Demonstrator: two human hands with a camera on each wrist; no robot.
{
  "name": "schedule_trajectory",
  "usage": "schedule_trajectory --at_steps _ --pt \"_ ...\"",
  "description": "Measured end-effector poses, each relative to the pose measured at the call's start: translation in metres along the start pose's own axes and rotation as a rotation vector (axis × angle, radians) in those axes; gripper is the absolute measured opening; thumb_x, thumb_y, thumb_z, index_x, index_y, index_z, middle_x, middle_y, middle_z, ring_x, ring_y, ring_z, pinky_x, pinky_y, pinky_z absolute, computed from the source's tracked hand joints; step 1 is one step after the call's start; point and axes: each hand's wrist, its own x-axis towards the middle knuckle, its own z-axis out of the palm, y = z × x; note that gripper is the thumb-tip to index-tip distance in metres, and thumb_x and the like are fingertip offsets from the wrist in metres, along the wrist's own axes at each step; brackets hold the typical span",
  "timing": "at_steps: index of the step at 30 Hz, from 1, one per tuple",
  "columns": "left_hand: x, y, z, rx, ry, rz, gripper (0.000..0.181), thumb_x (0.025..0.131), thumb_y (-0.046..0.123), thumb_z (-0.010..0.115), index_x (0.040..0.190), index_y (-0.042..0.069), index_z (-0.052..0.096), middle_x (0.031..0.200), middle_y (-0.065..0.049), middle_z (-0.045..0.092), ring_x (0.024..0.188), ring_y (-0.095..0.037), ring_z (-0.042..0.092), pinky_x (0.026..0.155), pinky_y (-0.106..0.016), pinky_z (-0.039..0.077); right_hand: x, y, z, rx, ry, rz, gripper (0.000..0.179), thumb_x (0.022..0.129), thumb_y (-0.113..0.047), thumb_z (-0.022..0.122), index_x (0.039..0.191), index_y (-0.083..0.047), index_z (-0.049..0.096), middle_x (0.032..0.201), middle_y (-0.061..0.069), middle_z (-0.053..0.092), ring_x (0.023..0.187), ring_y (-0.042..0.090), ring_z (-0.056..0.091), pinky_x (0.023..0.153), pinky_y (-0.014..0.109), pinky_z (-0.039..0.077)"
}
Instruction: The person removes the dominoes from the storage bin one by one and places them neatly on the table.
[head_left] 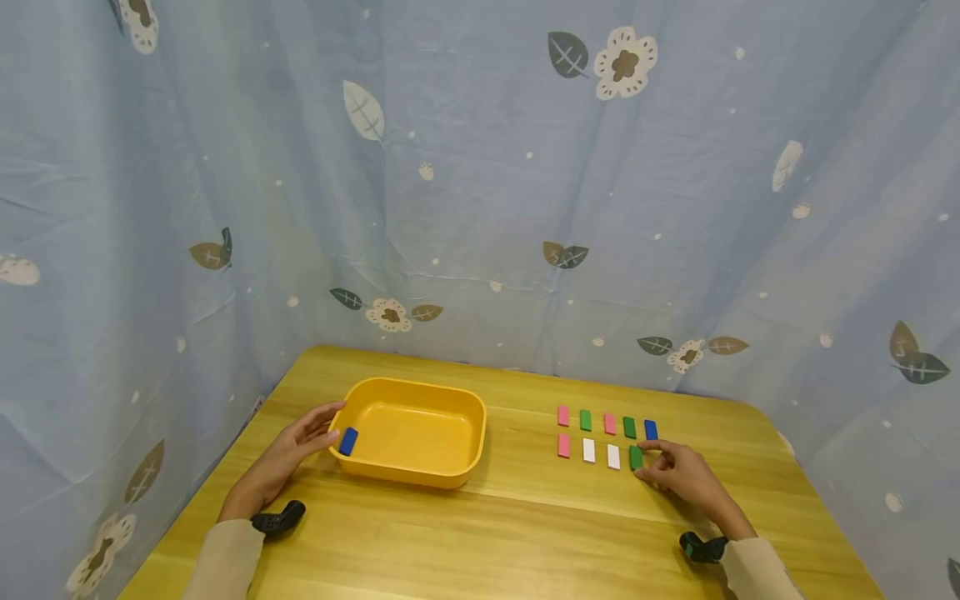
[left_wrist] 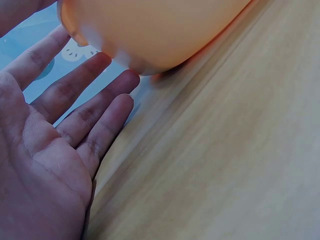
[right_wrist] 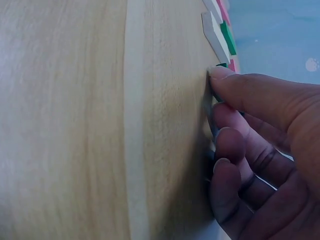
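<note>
My left hand (head_left: pixel 281 458) is at the left end of a yellow plastic tub (head_left: pixel 408 477), fingertips right at its rim. In the left wrist view its fingers (left_wrist: pixel 75 90) stretch out against the tub's outer wall. A blue block (head_left: pixel 348 442) leans inside the tub near that hand. At the right, my right hand (head_left: pixel 681 477) pinches a green block (head_left: pixel 636 458), thin and domino-shaped, between thumb and index finger. This block is at the right end of the front row, and the right wrist view shows it mostly hidden by the thumb (right_wrist: pixel 240 90).
Beside the green block, the front row has two white blocks (head_left: pixel 613 457) and a pink block (head_left: pixel 564 446). Behind it runs a row of pink, green and blue blocks (head_left: pixel 651 430). A blue patterned curtain (head_left: pixel 480 208) hangs behind the wooden table (head_left: pixel 480 542).
</note>
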Motion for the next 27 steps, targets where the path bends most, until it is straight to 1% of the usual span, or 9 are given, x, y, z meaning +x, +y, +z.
schedule_trajectory --at_steps 9,15,19,21,24,27 --pt "0.003 0.0 -0.002 -0.008 -0.012 -0.002 0.059 0.107 0.027 0.059 0.161 0.021 0.035 0.168 -0.01 0.022 0.154 -0.039 0.016 0.119 -0.069 0.013 0.002 0.003 0.0 0.027 -0.015 0.026 0.054 0.09 -0.024 0.081 0.135 0.0 0.062 0.079 0.005 0.066 0.061 0.02 0.056 0.055 0.029 0.049" --pt "0.003 0.001 -0.001 -0.01 -0.012 -0.004 0.059 0.107 0.027 0.059 0.161 0.022 0.036 0.168 -0.01 0.022 0.153 -0.039 0.019 0.119 -0.068 0.016 0.002 -0.003 -0.003 0.055 -0.005 0.038 0.057 0.093 -0.026 0.079 0.139 -0.001 0.059 0.083 0.006 0.068 0.064 0.021 0.057 0.055 0.03 0.05" --pt "0.002 0.001 -0.001 -0.013 -0.007 -0.005 0.058 0.107 0.027 0.059 0.16 0.022 0.037 0.167 -0.01 0.024 0.152 -0.039 0.021 0.118 -0.069 0.016 0.004 -0.013 -0.003 0.043 0.043 0.014 0.054 0.096 -0.028 0.076 0.141 -0.003 0.059 0.087 0.007 0.066 0.063 0.02 0.055 0.054 0.031 0.049" --pt "0.002 0.002 -0.001 -0.011 -0.005 -0.005 0.058 0.107 0.027 0.059 0.16 0.022 0.037 0.167 -0.009 0.024 0.152 -0.039 0.02 0.118 -0.069 0.016 0.007 -0.019 -0.001 0.042 0.064 -0.002 0.052 0.097 -0.029 0.075 0.14 -0.005 0.059 0.089 0.008 0.065 0.06 0.02 0.053 0.052 0.03 0.048" --pt "0.002 0.003 -0.001 -0.007 -0.005 -0.002 0.058 0.107 0.027 0.059 0.16 0.022 0.037 0.168 -0.009 0.023 0.153 -0.038 0.019 0.119 -0.068 0.016 0.011 -0.03 0.003 0.076 0.077 -0.023 0.05 0.098 -0.029 0.073 0.141 -0.006 0.059 0.09 0.013 0.064 0.056 0.025 0.051 0.049 0.031 0.046" --pt "0.002 0.004 -0.002 -0.012 -0.007 -0.005 0.058 0.107 0.028 0.059 0.16 0.022 0.036 0.168 -0.009 0.022 0.154 -0.038 0.016 0.119 -0.067 0.015 0.017 -0.044 0.008 0.125 0.085 -0.04 0.052 0.098 -0.031 0.073 0.142 -0.009 0.059 0.091 0.018 0.065 0.055 0.026 0.051 0.048 0.033 0.046"
